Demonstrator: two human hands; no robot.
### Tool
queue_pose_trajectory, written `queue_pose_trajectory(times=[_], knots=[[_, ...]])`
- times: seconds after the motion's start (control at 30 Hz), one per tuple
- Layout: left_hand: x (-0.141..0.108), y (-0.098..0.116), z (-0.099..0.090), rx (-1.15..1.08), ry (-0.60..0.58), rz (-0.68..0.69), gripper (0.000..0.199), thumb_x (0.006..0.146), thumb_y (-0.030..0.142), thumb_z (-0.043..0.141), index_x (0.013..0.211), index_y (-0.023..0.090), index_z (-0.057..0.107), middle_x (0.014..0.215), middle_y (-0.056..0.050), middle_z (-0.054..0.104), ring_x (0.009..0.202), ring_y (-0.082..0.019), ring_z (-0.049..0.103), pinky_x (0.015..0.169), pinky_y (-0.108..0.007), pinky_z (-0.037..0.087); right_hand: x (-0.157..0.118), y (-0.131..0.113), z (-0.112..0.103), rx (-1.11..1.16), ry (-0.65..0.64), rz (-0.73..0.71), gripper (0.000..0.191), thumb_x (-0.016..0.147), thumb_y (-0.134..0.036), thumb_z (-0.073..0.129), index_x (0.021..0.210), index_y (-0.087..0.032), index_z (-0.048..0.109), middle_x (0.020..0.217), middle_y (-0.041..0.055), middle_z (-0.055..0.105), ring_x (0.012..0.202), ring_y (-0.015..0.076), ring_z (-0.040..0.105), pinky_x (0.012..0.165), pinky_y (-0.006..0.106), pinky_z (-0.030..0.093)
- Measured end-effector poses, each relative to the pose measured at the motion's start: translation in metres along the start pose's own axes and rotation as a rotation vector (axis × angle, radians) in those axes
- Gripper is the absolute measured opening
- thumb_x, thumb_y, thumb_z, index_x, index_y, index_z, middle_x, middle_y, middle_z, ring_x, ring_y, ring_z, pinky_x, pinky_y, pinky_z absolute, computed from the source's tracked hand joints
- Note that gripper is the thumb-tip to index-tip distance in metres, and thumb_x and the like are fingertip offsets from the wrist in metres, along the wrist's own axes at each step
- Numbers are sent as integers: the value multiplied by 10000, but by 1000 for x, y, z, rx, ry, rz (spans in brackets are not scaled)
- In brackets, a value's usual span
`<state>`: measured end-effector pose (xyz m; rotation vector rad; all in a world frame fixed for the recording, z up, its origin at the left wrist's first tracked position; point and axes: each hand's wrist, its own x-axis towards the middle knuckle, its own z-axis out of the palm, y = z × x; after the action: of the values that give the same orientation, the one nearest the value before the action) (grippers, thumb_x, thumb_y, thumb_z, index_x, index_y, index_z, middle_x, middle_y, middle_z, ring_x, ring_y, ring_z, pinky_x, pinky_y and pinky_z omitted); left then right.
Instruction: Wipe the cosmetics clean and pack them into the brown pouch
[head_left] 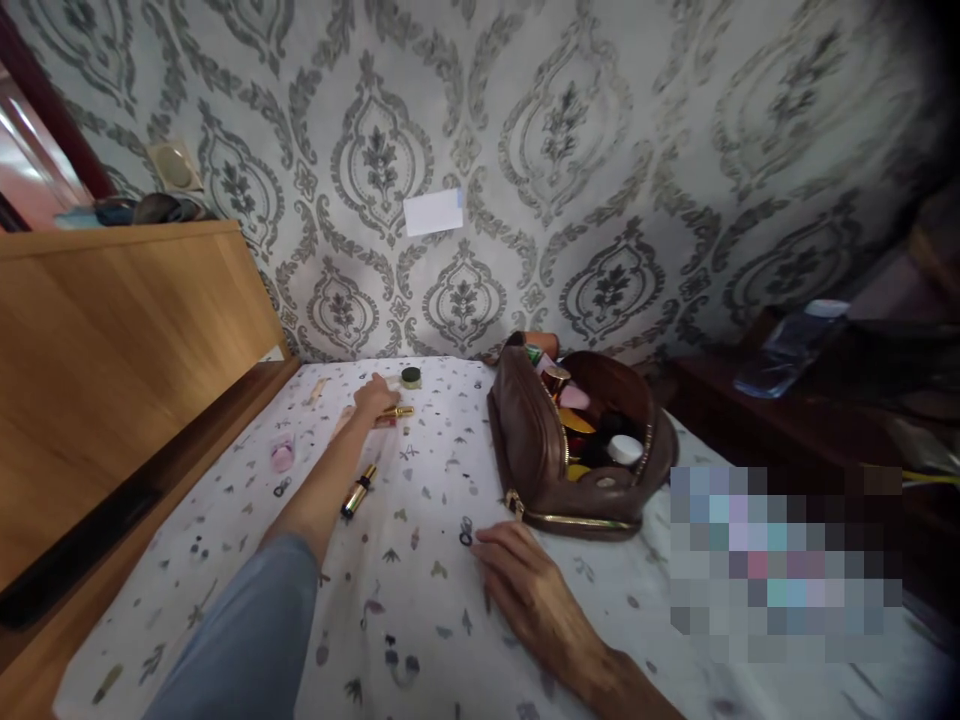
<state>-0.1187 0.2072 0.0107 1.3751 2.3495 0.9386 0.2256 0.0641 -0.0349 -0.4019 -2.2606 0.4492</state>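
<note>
My left hand (375,397) reaches to the far part of the patterned white cloth (420,620), beside a small jar with a dark green lid (411,377). A gold tube (399,411) lies by its fingers; whether the hand holds anything is hidden. Nearer me is a black and gold tube (358,492). A pink item (282,452) lies further left. My right hand (521,580) rests on the cloth with fingers loosely extended and nothing in them. Just past it stands an unzipped brown bag (531,455) holding several cosmetics, among them a white-lidded jar (625,449).
A wooden panel (135,330) borders the cloth on the left. Patterned wallpaper with a white card (433,212) rises behind. On the right, a clear bottle (787,350) lies on a dark surface, and a blurred-out patch covers part of the cloth.
</note>
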Motion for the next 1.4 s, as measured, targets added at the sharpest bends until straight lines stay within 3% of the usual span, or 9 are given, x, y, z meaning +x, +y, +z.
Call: queue_pose_trajectory(times=[0.2, 0.37, 0.53, 0.7, 0.9, 1.03, 1.17, 1.27, 1.4], knots=[[-16, -1, -34, -76, 100, -158, 386, 792, 393, 651, 1086, 157, 567, 1032, -143, 700, 985, -305, 671, 761, -334, 488, -4, 6, 0, 174, 18, 156, 228, 933, -159, 488, 1023, -202, 694, 942, 91, 708, 903, 226, 648, 790, 392, 563], [-95, 1, -36, -194, 48, -52, 392, 847, 467, 590, 1163, 237, 559, 767, 7, 620, 666, -178, 608, 571, -245, 444, 9, 3, 9, 462, -3, 497, 269, 929, -378, 546, 1047, -214, 724, 989, 101, 717, 906, 243, 669, 764, 391, 556], [-201, 12, -20, -151, -173, 280, 444, 871, 441, 582, 1260, 246, 495, 711, 34, 594, 582, -168, 554, 569, -262, 425, 39, -3, 34, 1090, 166, 885, 573, 736, -592, 744, 1179, -235, 681, 1106, 98, 705, 907, 231, 695, 799, 391, 559], [-251, 15, -6, 90, -84, 594, 439, 942, 392, 493, 1327, 191, 427, 1045, -92, 658, 957, -252, 646, 816, -358, 516, 50, -16, 51, 1444, 253, 899, 496, 670, -589, 808, 996, -226, 718, 955, 44, 730, 791, 175, 664, 736, 313, 537], [-260, 16, 6, 365, 105, 764, 451, 972, 344, 448, 1395, 192, 477, 1194, -157, 588, 1103, -308, 565, 915, -472, 501, 41, -20, 56, 1450, 280, 888, 464, 689, -561, 797, 1013, -244, 698, 908, 17, 720, 751, 158, 642, 651, 271, 514], [-258, 26, 12, 329, 27, 881, 494, 972, 313, 440, 1459, 230, 432, 1448, -169, 480, 1341, -338, 416, 1039, -573, 402, 36, -20, 60, 1406, 272, 851, 485, 742, -516, 752, 1160, -293, 649, 1046, 32, 714, 843, 187, 657, 648, 278, 513], [-244, 38, 6, 245, -20, 803, 409, 995, 321, 372, 1355, 245, 550, 1452, -133, 498, 1411, -322, 347, 1085, -593, 346, 34, -22, 58, 1313, 142, 816, 521, 787, -607, 675, 1167, -252, 635, 923, 30, 688, 699, 155, 599, 516, 234, 456], [-227, 42, -6, 105, -28, 726, 365, 992, 368, 371, 1180, 222, 648, 1306, -125, 586, 1280, -285, 495, 1045, -461, 419, 34, -27, 52, 1245, 77, 727, 556, 773, -675, 664, 1111, -233, 658, 851, 18, 632, 681, 139, 543, 504, 222, 451], [-206, 40, -13, -61, -12, 524, 317, 961, 427, 413, 802, 230, 603, 734, -34, 607, 774, -232, 616, 755, -338, 478, 32, -36, 47, 1166, -25, 675, 540, 788, -690, 639, 1096, -247, 668, 785, -1, 573, 630, 117, 499, 526, 230, 434]])
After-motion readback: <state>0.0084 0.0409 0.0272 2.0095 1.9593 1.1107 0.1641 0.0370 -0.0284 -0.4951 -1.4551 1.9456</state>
